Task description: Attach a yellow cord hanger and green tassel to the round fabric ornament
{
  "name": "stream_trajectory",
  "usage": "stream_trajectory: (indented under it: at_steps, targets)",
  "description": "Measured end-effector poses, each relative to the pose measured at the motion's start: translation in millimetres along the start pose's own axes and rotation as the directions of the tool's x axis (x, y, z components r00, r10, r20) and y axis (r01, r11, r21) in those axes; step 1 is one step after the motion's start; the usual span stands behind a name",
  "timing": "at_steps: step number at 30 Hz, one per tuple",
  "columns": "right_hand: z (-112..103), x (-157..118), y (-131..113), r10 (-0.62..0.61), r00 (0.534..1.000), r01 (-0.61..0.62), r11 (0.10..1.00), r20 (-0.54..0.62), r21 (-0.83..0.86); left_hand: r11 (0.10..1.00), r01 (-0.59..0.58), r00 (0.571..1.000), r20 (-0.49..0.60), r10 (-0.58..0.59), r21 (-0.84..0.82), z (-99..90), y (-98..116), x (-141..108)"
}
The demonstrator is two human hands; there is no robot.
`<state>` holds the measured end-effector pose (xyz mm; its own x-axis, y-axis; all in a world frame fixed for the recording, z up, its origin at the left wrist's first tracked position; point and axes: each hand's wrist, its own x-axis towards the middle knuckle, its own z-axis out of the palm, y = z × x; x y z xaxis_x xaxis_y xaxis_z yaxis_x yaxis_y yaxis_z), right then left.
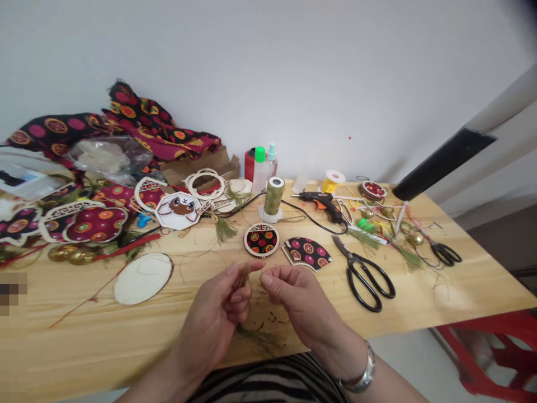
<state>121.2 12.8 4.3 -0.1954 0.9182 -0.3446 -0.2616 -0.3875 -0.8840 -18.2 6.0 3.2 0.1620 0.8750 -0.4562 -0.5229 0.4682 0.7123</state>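
My left hand (216, 310) is closed around an olive-green thread tassel (260, 338), whose loose strands fan out below the fingers near the table's front edge. Thumb and forefinger of my right hand (300, 299) are pinched together just to the right of the tassel's top. Whatever lies in that pinch is too fine to make out. Beyond the hands is a round wood-rimmed pendant (262, 239) with patterned fabric. A fan-shaped fabric piece (308, 253) lies beside it. Behind the pendant stands a spool of olive-green thread (274, 197).
Black-handled scissors (369, 280) lie at right, near a glue gun (321, 204) and a yellow spool (332, 180). A white oval disc (144, 278) sits at left. Fabric ornaments (96, 224) and patterned cloth (142, 120) pile up at the far left. A red stool (490, 352) stands by the table.
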Motion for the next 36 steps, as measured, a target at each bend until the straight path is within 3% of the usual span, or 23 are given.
stream_trajectory:
  at_steps: [14, 36]
  targets:
    - [0.2, 2.9, 7.0, 0.051, 0.996, -0.064, 0.977, 0.07, 0.204, 0.965, -0.134, 0.991, 0.023, 0.132, 0.225, -4.8, -13.5, 3.1]
    - [3.7, 0.9, 11.8, 0.06, 0.998, -0.065, 0.976, 0.026, 0.206, 0.933, -0.188, 0.978, -0.032, 0.208, 0.307, -5.6, -16.8, 2.2]
